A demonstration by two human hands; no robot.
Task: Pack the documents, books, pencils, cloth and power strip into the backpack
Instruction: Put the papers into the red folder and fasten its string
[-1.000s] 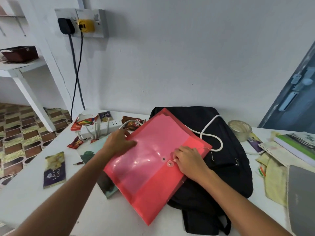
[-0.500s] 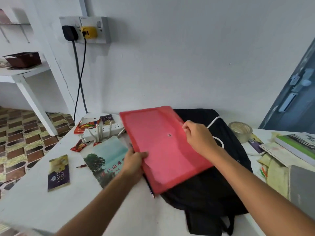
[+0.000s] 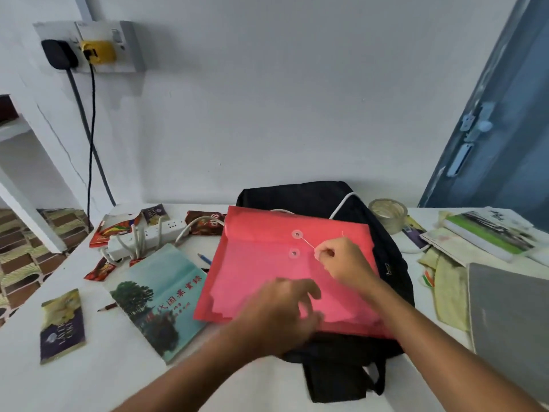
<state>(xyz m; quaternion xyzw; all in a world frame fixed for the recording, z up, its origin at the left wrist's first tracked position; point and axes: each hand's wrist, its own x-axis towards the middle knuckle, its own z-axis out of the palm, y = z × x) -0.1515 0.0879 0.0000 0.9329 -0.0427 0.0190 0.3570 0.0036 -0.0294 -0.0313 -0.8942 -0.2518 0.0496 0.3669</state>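
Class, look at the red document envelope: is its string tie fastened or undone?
Undone. The string runs from the upper button straight to the right hand, which pinches its free end; none wraps the lower button of the red envelope.

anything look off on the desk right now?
Yes. Torn snack wrappers lie scattered around the power strip at the desk's far left. The red folder sits askew on the backpack, its string unwound and pinched by the right hand.
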